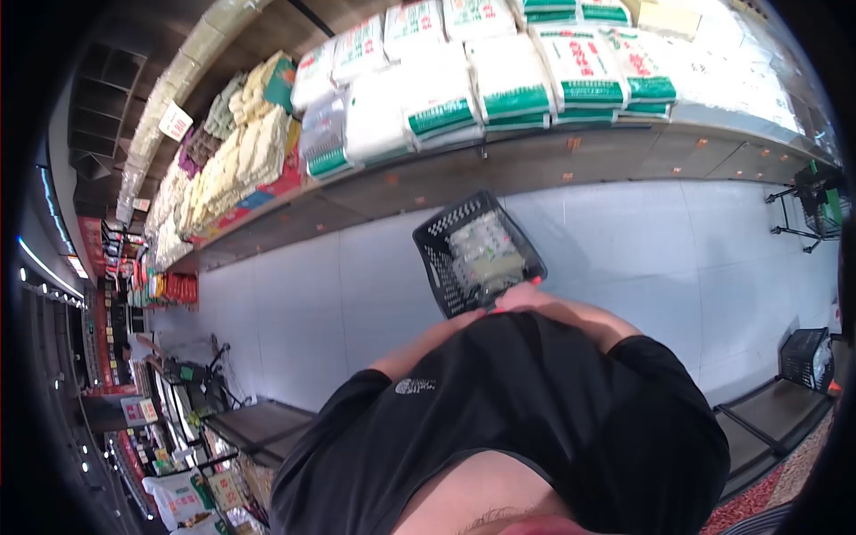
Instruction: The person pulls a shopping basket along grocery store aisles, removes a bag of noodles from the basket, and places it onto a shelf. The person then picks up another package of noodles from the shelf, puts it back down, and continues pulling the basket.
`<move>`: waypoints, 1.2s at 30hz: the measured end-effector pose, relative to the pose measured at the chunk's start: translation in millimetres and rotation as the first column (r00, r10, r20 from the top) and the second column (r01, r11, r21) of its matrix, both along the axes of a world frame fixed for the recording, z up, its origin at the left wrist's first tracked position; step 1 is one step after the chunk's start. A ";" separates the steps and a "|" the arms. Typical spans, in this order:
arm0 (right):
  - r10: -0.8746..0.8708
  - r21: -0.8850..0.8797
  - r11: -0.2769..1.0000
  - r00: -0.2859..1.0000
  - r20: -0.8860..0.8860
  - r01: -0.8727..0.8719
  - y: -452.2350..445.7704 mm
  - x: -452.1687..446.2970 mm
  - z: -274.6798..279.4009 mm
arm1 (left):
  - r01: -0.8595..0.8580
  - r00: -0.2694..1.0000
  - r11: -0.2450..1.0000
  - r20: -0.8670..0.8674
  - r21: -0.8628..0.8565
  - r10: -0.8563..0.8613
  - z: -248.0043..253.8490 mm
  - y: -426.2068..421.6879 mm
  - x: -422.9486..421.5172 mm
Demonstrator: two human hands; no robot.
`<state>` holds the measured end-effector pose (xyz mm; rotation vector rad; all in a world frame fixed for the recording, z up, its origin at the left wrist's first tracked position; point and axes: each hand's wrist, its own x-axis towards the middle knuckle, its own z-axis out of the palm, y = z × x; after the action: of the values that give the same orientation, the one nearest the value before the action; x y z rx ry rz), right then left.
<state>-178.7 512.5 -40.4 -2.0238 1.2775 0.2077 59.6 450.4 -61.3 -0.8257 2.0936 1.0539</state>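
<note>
In the head view a black shopping cart (426, 259) with a slotted basket stands just in front of my body. Inside it lies a clear plastic package (486, 245) with pale contents. My right hand (520, 298) is closed over the cart's handle, near a red end piece (536, 281). At the handle's left end is my left hand (473, 316), closed against it and partly covered by my black shirt (526, 383). Some fingers of both hands are hidden.
Along the far side runs a low display stand (615, 156) stacked with white and green sacks (508, 80). Yellowish packs (241, 156) fill its left part. Another cart (816, 201) stands far right, a black basket (805, 357) below it. Grey floor (294, 303) surrounds my cart.
</note>
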 end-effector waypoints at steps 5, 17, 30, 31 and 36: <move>0.042 -0.131 0.990 0.999 0.003 -0.041 24.6 -13.0 -8.4 | -0.075 0.997 0.997 0.006 0.000 0.075 -12.0 26.7 -5.0; 0.215 -0.134 0.966 0.975 -0.062 -0.221 -7.8 -24.8 23.9 | -0.030 0.999 0.992 -0.009 0.125 0.031 47.0 12.0 -35.9; 0.169 0.163 0.979 0.929 -0.329 -0.120 -79.1 -27.0 59.3 | -0.242 0.957 0.953 -0.120 0.180 0.265 -7.0 -22.7 -44.3; 0.197 0.179 0.973 0.921 -0.336 -0.143 -83.2 -27.7 59.8 | -0.253 0.956 0.949 -0.103 0.189 0.275 -5.7 -27.0 -48.0; 0.327 0.198 0.939 0.906 -0.270 -0.281 -122.6 -44.3 46.8 | -0.613 0.759 0.656 0.095 0.441 0.645 34.8 -50.1 -60.7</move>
<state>-223.0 389.9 6.4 -2.1023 1.0700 0.7650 -1.1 400.3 -26.6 -1.3254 1.4988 1.8748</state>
